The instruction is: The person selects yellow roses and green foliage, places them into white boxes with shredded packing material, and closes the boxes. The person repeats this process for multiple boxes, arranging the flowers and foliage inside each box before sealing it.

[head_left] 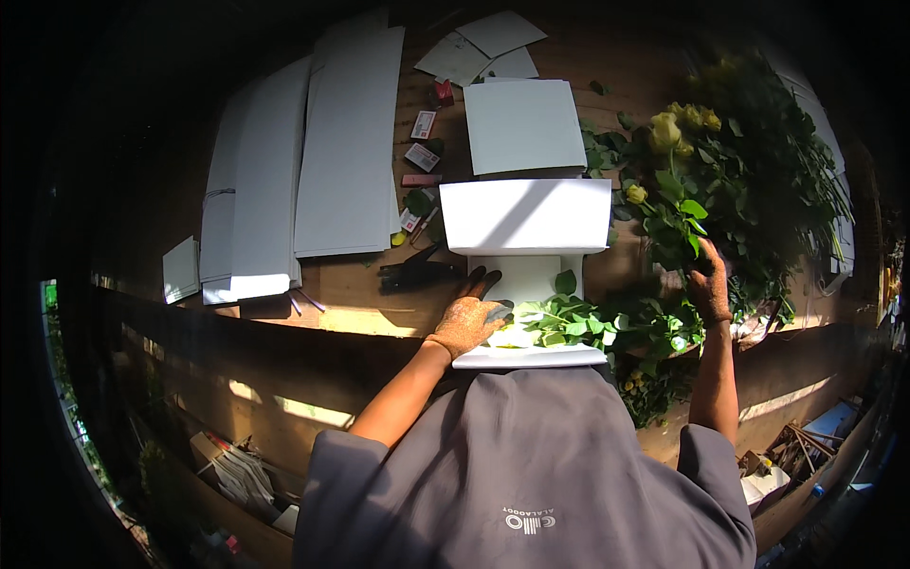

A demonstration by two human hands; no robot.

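Note:
My left hand (467, 320), in an orange-brown glove with dark fingertips, lies with fingers apart at the left side of a white wrapping sheet (526, 217). Its thumb side is beside pale rose blooms (513, 336), whose leafy stems (572, 320) stretch rightward over the sheet's folded near edge (530, 357). Over on the right, my right hand (707, 283) is gloved too and grips the stem of a yellow rose (666, 133), bloom pointing away from me. Leaves partly hide where the fingers meet the stem. A smaller yellow rose (636, 193) is just left of it.
Stacked long cardboard sheets (348, 142) occupy the table's left. Beyond the wrap is a pile of white sheets (526, 128). Small boxes (422, 157) and a black tool (419, 274) lie between. A large rose heap (753, 163) covers the right side. The wooden table's front edge (370, 328) is near me.

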